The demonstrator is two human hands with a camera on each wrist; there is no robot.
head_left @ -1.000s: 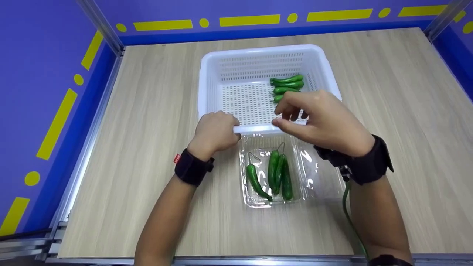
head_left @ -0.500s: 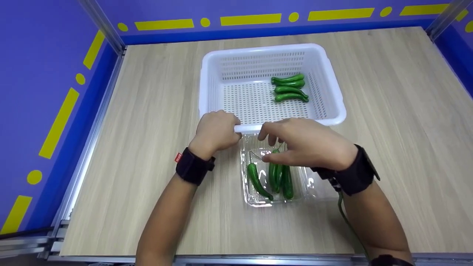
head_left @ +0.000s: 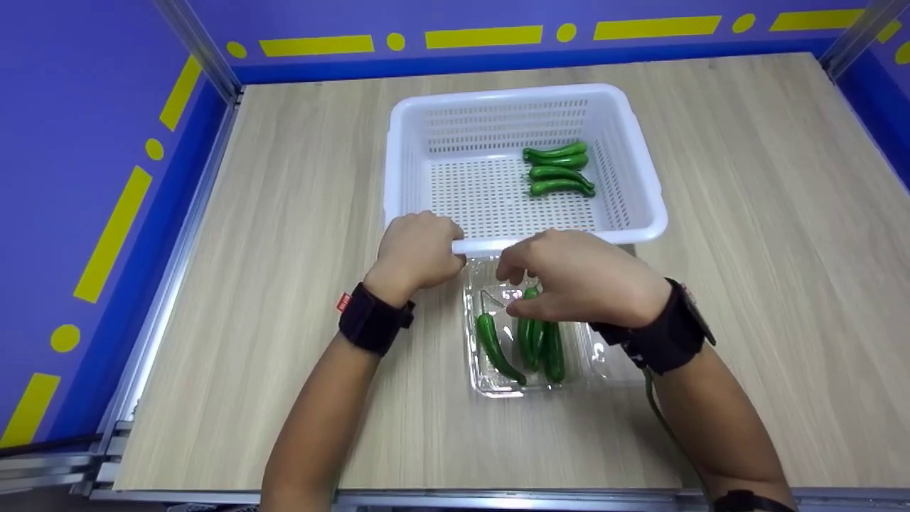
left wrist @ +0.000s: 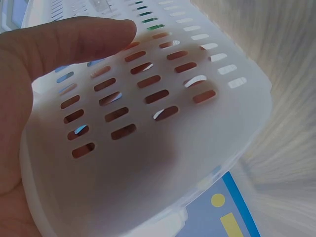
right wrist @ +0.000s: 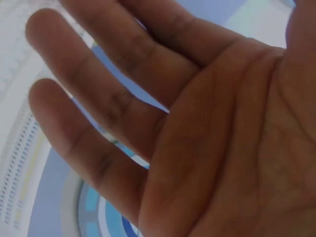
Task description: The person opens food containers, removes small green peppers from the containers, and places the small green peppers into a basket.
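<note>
My left hand grips the near left rim of a white perforated plastic basket. In the left wrist view the thumb lies over the slotted wall. My right hand is over a clear plastic box, with its fingers loosely bent. The right wrist view shows nothing in the palm. One green chili pepper lies in the left of the box. A bunch of green chili peppers lies to its right, the stem ends partly hidden by my right hand.
Several green chili peppers lie side by side in the right part of the basket. The box's clear lid lies folded out to the right, under my right wrist. A cable runs along the right forearm. Blue walls border the wooden tabletop.
My right hand has come down and toward me, from over the basket's near rim to above the box. The left hand keeps its grip on the rim.
</note>
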